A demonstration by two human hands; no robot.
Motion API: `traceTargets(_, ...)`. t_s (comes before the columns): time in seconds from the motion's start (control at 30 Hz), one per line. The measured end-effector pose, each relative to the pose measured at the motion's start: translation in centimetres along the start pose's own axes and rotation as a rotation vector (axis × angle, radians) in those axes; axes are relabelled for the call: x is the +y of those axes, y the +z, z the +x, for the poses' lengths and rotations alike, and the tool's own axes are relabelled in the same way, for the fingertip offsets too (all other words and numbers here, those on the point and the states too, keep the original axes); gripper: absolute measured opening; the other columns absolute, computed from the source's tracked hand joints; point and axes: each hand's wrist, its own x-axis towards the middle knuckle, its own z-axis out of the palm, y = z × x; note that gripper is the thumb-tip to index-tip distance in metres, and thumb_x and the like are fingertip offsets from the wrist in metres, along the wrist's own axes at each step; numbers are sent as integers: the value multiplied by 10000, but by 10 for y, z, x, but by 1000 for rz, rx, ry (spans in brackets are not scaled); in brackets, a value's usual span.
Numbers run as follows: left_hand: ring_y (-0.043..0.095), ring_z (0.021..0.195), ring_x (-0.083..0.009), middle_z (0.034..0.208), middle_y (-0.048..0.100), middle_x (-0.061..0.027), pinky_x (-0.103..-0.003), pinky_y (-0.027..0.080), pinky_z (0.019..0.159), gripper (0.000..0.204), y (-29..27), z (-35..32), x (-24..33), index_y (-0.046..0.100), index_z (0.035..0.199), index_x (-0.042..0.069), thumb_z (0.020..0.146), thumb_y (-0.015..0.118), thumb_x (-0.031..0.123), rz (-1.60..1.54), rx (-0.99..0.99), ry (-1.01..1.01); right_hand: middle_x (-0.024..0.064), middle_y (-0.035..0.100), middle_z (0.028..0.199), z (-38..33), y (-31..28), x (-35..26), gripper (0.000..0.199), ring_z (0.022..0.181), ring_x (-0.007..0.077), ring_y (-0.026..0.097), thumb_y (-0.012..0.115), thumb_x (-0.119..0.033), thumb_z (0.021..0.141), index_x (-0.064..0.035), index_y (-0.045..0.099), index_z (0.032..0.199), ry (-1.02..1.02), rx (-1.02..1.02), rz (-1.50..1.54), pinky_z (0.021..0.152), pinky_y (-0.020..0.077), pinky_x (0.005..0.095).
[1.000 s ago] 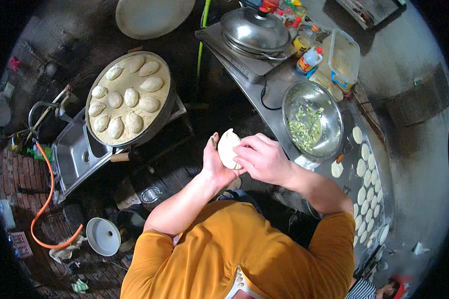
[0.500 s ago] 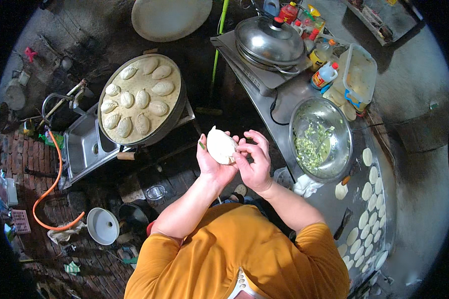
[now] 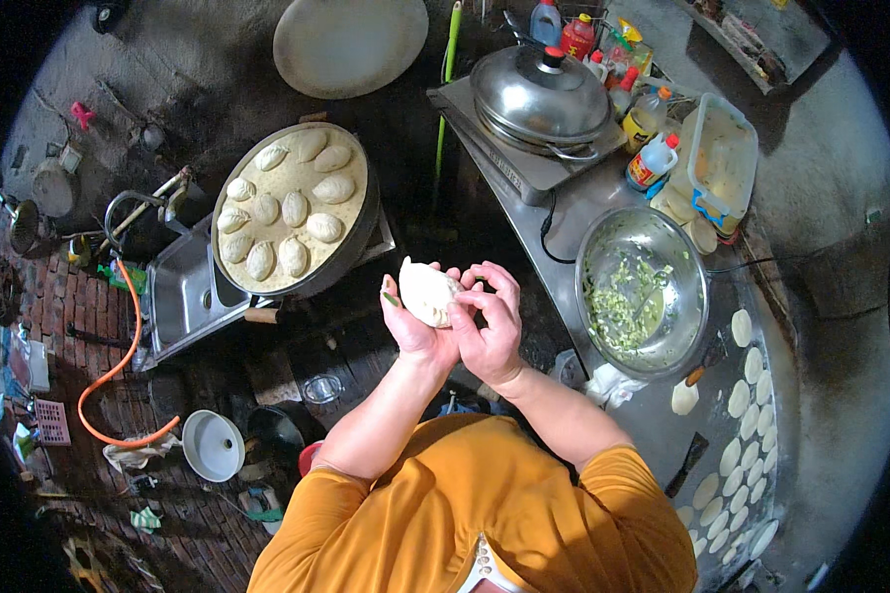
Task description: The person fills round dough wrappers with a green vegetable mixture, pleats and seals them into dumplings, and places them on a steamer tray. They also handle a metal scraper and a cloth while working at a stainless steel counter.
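A white dough dumpling rests in the cupped palm of my left hand, whose fingers curl up around its far side. My right hand pinches the dumpling's right edge between thumb and fingertips; pleats there are partly covered by the fingers. A small green bit of vegetable clings to my left thumb. To the left, a large round steamer pan holds several pleated dumplings on a pale cloth. At right stands a steel bowl of chopped green filling with a utensil in it.
Several flat dough rounds lie on the right-hand table beside a dark-bladed tool. A lidded wok, bottles and a clear plastic box stand farther back. A sink and an orange hose are at left.
The view has shifted slightly, so the surroundings sit farther right. Both hands have moved a little left with the dumpling, and my right fingers still pinch its edge.
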Motion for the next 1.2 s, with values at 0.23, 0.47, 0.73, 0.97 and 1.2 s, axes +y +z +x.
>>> traceTargets(0.23,627,866,-353,921,641,-178,-484,518,802,632,13,14,20,578,1016,40,873,436,639,91,-89,87,208,551,1168,17,25,-7,193,1130,351,522,722,-82,767,-25,594,899,30,121,-37,975,420,446)
traceTargets(0.47,592,948,-337,990,625,-173,-500,496,847,614,14,29,51,575,1040,40,865,462,618,22,-93,-133,190,557,1166,18,52,2,186,1106,356,536,733,-92,789,-43,606,915,-51,136,43,928,461,429)
traceTargets(0.73,610,906,-340,956,636,-178,-487,497,870,635,8,27,64,598,1030,16,891,409,606,22,-105,-124,218,528,1215,22,59,0,257,1121,352,525,644,-28,812,-4,578,1060,-4,76,94,952,443,410)
traceTargets(0.97,621,956,-285,1012,657,-128,-432,496,896,628,-20,17,74,595,1058,55,940,301,597,173,-151,4,226,522,1221,32,68,-5,383,1121,378,503,570,-190,903,45,560,1206,-30,-157,-66,959,433,432)
traceTargets(1.2,594,1061,-309,1136,622,-162,-449,455,977,833,-30,6,117,496,1263,6,893,247,710,153,1,40,240,554,1143,57,92,-35,949,977,395,621,762,-503,697,9,354,1383,234,-729,-207,790,533,465)
